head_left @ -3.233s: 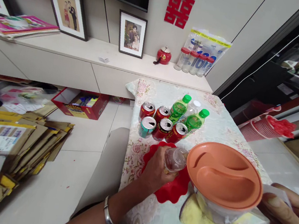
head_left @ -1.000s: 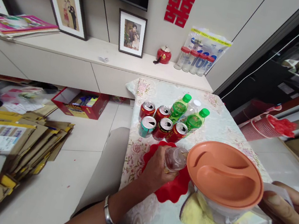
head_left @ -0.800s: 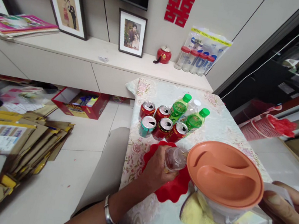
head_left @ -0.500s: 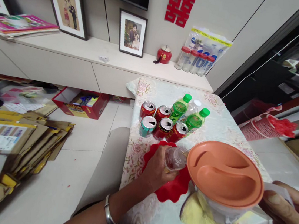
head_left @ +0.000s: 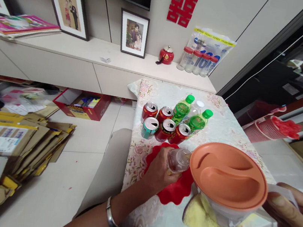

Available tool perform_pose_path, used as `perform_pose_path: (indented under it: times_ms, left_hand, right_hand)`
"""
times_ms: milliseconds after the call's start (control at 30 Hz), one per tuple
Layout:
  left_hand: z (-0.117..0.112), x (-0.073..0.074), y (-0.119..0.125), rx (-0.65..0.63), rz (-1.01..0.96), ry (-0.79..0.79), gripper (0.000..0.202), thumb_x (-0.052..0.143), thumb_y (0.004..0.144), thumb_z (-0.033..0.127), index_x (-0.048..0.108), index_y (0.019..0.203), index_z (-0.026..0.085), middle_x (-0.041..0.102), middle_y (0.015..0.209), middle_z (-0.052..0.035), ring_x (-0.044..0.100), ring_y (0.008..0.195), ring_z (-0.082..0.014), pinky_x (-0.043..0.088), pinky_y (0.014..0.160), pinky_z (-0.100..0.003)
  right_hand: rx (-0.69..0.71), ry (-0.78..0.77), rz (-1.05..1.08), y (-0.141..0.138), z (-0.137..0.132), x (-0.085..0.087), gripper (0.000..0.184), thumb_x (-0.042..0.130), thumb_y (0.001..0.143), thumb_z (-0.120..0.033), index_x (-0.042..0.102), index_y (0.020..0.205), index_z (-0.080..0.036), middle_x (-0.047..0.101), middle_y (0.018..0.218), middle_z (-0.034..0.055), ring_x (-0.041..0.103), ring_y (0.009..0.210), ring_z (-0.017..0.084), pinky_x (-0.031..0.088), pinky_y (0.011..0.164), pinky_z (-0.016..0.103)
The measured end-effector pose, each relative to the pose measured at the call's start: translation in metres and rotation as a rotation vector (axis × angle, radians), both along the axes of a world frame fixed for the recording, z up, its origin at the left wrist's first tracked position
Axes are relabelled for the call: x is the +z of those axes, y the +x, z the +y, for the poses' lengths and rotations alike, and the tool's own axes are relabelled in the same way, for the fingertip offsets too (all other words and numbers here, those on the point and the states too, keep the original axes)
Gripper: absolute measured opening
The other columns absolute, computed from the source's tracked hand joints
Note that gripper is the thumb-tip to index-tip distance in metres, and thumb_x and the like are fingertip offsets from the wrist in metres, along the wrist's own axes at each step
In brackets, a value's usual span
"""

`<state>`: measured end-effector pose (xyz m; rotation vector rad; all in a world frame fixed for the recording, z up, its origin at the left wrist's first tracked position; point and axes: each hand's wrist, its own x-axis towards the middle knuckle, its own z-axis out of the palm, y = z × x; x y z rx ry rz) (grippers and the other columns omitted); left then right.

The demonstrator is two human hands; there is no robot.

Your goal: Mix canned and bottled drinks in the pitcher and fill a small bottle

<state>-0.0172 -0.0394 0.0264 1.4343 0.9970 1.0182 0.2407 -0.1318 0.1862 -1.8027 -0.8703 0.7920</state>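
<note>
My left hand (head_left: 157,170) is wrapped round a small clear plastic bottle (head_left: 178,160), held over a red scalloped mat (head_left: 173,191) on the table. My right hand (head_left: 293,220) grips the handle of a white jug (head_left: 224,212) with an orange lid (head_left: 227,175), raised close to the camera with its rim next to the bottle. The jug hides the bottle's mouth. A yellow cloth (head_left: 200,217) lies under the jug.
Several red cans (head_left: 165,127), a teal can (head_left: 149,127) and green-capped bottles (head_left: 196,121) stand behind the mat on the floral tablecloth (head_left: 221,120). Flattened cardboard (head_left: 13,140) lies on the floor at left. A low cabinet (head_left: 63,55) holds framed photos and jars (head_left: 196,62).
Nothing has visibly changed; both hands stay in the same hold.
</note>
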Motion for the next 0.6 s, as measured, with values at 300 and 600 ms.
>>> perform_pose_path:
  times_ms: [300,600]
  left_hand:
    - [0.0005,-0.0002,-0.0005,-0.015,-0.004,-0.022,0.063,0.082,0.070,0.029,0.050,0.124,0.022,0.070,0.123,-0.0123,0.070,0.117,-0.0377,0.062,0.093,-0.050]
    - [-0.0003,-0.0020,-0.0002,0.000,-0.024,0.001,0.063,0.082,0.070,0.027,0.052,0.125,0.022,0.070,0.122,-0.0115,0.071,0.115,-0.0337,0.062,0.090,-0.045]
  right_hand:
    - [-0.038,-0.004,0.024,-0.0082,-0.0053,0.0002,0.037,0.095,0.043,-0.038,0.077,0.073,-0.025,0.072,0.077,0.0061,0.068,0.068,0.028,0.061,0.055,0.031]
    - [-0.049,-0.030,0.007,-0.0041,-0.0040,-0.0012,0.045,0.095,0.039,-0.042,0.079,0.077,-0.025,0.072,0.079,0.0072,0.068,0.070,0.030,0.061,0.054,0.033]
